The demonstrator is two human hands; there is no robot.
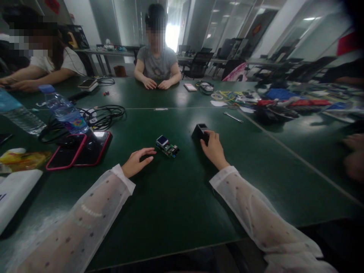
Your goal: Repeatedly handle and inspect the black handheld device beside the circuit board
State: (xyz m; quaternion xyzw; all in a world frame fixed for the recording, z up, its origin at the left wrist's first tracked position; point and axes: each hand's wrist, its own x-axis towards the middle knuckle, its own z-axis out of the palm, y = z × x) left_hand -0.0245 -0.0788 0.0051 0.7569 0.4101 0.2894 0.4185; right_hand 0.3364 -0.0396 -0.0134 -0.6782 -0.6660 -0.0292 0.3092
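Observation:
A small circuit board (168, 147) with a little screen at one end lies on the green table (176, 212). Just left of it is my left hand (138, 161), its fingers stretched toward the board and nothing in its grasp. My right hand (214, 149) is closed around the near right side of a small black case (197, 132), thumb at the front and fingers over the top. The case rests on the table to the right of the board. Part of it is hidden behind my fingers.
Two phones in red cases (92, 149), plastic water bottles (64, 110) and black cables (109, 113) lie at left. A wrench (233, 117) and a heap of cables and tools (292, 104) are at right. Two people (157, 62) sit across the table; another person's hand (354, 155) shows far right.

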